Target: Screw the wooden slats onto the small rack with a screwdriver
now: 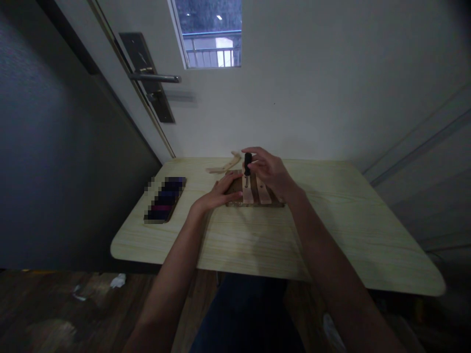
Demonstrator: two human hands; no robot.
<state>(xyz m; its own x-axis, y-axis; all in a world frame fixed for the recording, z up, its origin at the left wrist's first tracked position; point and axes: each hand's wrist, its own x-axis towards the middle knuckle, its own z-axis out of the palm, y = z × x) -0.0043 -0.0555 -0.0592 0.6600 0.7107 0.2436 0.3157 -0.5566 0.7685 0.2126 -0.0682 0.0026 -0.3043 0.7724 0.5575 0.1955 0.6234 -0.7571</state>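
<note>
A screwdriver (pixel 248 164) with a black handle stands nearly upright in my right hand (pixel 270 171), held by the fingers from above. Its metal shaft points down at a pale wooden strip (pixel 248 195) on a brown wooden board (pixel 235 185). A second pale strip (pixel 264 192) with a dark hole lies beside it, partly behind my right hand. My left hand (pixel 220 193) lies on the board's left side, thumb and fingers spread apart and touching the first strip's edge. Whether the screwdriver's tip sits in a screw is too small to tell.
Loose pale wooden pieces (pixel 232 161) lie behind the board. A phone (pixel 165 200), partly blurred out, rests at the left of the light wood table (pixel 331 220). A white door (pixel 312 88) with a metal handle (pixel 156 77) rises behind the table.
</note>
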